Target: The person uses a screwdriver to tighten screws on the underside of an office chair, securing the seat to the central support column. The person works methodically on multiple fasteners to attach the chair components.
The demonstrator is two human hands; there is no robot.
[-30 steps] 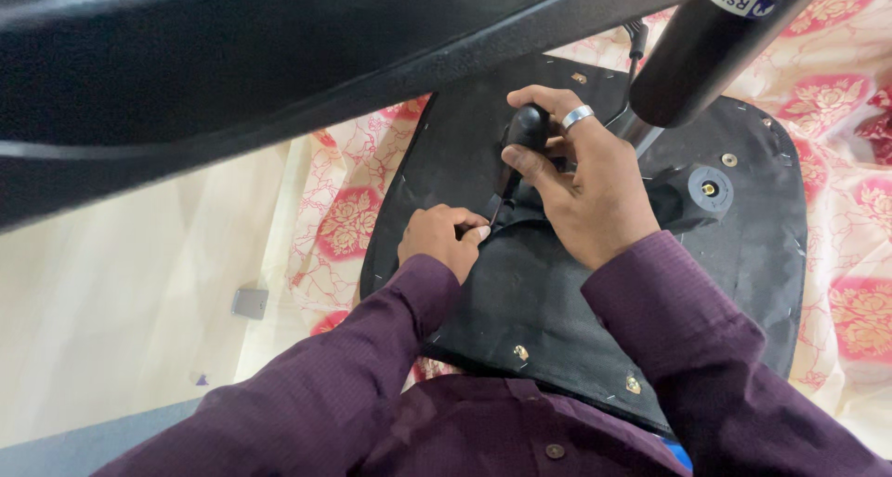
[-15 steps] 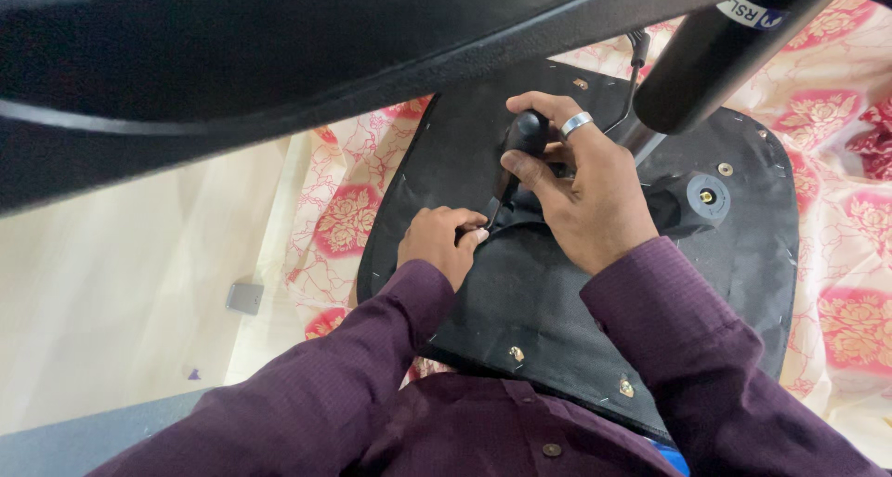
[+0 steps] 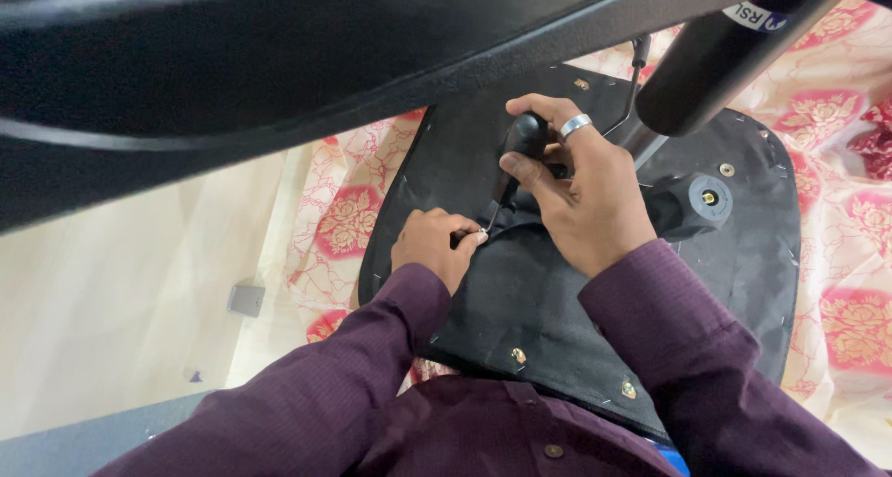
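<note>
An upturned chair seat (image 3: 743, 254) with a black underside lies in front of me. My right hand (image 3: 585, 198), with a silver ring on one finger, grips the black handle of a screwdriver (image 3: 522, 143). The thin shaft slants down to the left and its tip meets the black panel. My left hand (image 3: 432, 245) is pinched at that tip, fingers closed around something small that I cannot make out. Both arms wear dark purple sleeves.
A black cylinder (image 3: 715, 64) rises from the seat's middle at the upper right, with a round black knob (image 3: 697, 203) beside it. A cream cloth with red flowers (image 3: 344, 217) lies under the seat. A wide black bar (image 3: 279, 78) crosses the top of the view. Pale floor lies left.
Both hands stay at the same spot on the seat. The view has shifted slightly; the screwdriver and fingers have hardly moved.
</note>
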